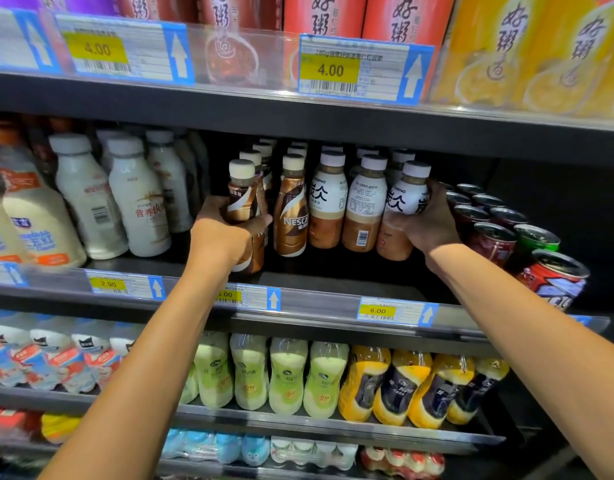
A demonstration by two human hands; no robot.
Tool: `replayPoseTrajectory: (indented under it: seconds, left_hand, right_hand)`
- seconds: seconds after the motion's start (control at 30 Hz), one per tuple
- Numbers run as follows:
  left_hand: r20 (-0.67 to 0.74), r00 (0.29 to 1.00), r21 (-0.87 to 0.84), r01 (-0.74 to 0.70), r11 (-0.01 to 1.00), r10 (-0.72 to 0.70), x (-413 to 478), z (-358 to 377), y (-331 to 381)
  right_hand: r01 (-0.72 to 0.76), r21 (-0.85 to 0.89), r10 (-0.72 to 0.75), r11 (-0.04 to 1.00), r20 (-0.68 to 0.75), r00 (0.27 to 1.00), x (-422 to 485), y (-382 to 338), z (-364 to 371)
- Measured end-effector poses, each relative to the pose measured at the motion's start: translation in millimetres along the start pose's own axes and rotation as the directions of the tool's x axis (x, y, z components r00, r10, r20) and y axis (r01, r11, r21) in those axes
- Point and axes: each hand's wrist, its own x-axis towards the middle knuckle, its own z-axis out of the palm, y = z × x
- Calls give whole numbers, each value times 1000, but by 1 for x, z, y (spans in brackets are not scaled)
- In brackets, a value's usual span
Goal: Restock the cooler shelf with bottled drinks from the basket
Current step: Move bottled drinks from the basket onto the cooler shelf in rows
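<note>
Bottled drinks stand in rows on the middle cooler shelf. The left hand has its fingers wrapped round a brown coffee bottle at the front of its row. The right hand clasps a white-labelled bottle just beside the cans. Both bottles look like full, rigid plastic: fairly heavy, smooth-sleeved, probably slippery if chilled. Mid-body, below the shoulder, seems the surest hold.

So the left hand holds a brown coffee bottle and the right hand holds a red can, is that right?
Not quite. The head view shows the right hand gripping a white-labelled bottle, not a red can; the cans stand beside it. The left hand holds the brown bottle.
</note>
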Motion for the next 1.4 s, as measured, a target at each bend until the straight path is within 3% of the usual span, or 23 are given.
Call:
replayPoseTrajectory:
  seconds: [0.17, 0.43, 1.03, 1.2, 1.3, 1.4]
  left_hand:
    - [-6, 1000, 21, 19, 1000, -19, -1, -1, 2]
    - [-4, 1000, 34, 15, 999, -15, -5, 1, 5]
    - [-36, 998, 113, 54, 992, -50, -15, -1, 13]
    - [-60, 994, 186, 105, 977, -95, -20, -3, 23]
    - [-151, 987, 337, 95, 937, -46, -33, -8, 33]
    - [-165, 977, 404, -56, 913, 133, -64, -12, 48]
  right_hand:
    - [-86, -28, 85, 996, -37, 996, 6, 4, 2]
    - [-83, 1, 83, 997, -33, 996, 6, 4, 4]
    - [-95, -143, 87, 985, -59, 994, 0, -2, 3]
    - [-122, -254, 120, 960, -25, 992, -11, -9, -6]
    - [-73, -477, 89, 876, 12, 996, -27, -22, -11]
    - [203, -787, 36, 583, 275, 961, -63, -44, -26]
